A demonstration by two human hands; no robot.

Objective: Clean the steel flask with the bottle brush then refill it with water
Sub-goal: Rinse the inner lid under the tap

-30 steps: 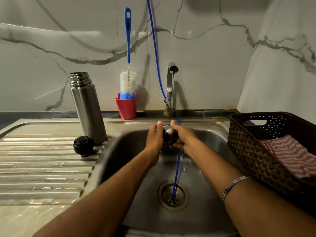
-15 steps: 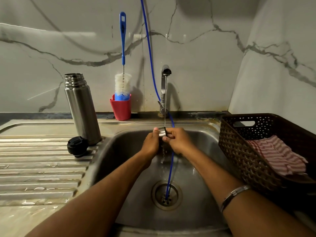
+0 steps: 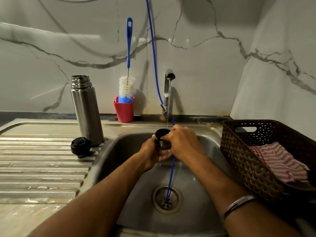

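A brown woven basket (image 3: 256, 151) with a slot handle sits at the right rim of the sink (image 3: 201, 211), and a red-and-white striped cloth (image 3: 280, 165) lies inside it. A thin blue hose (image 3: 153, 53) comes down the marble wall (image 3: 213, 74) behind the sink and ends at the sink's drain (image 3: 166, 199). Left of the sink, the ribbed steel drainboard (image 3: 39, 170) is wet in patches.
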